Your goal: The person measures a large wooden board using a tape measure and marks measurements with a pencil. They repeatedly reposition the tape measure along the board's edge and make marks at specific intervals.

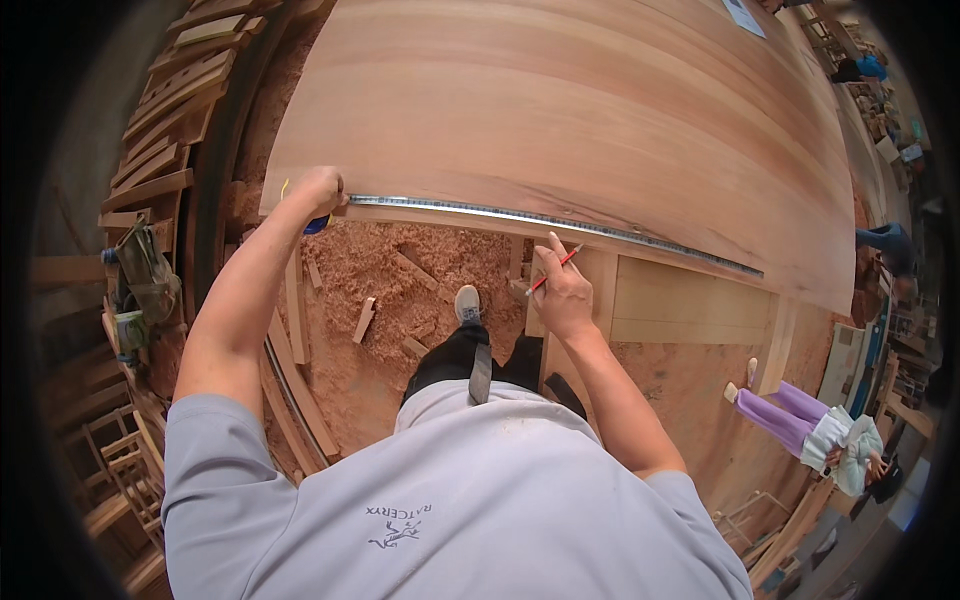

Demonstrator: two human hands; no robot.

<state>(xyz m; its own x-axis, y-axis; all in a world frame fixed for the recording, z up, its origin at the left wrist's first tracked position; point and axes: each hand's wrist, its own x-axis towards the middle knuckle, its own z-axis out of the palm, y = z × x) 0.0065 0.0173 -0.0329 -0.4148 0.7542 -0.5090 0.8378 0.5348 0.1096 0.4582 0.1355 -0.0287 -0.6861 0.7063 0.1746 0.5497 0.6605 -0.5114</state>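
Tape measure [550, 218] is pinned on the plywood sheet [560, 110] by the closed left hand [318, 190] — slippage would skew marks from the red pencil [553, 270] gripped in the right hand [562, 295].

The person is wearing a pale grey short-sleeved T-shirt [450, 500] — its fabric is lying smooth across the shoulders and back, and a small dark emblem with a line of lettering is sitting near the middle of it. The sleeves are ending above the elbows, leaving both forearms bare. The left hand [318, 188] and the right hand [560, 290] are wearing no gloves, rings or watch. Below the shirt, dark trousers [455, 360] are showing — almost black — and one light grey sneaker [467, 303] with a pale sole is covering the visible foot.
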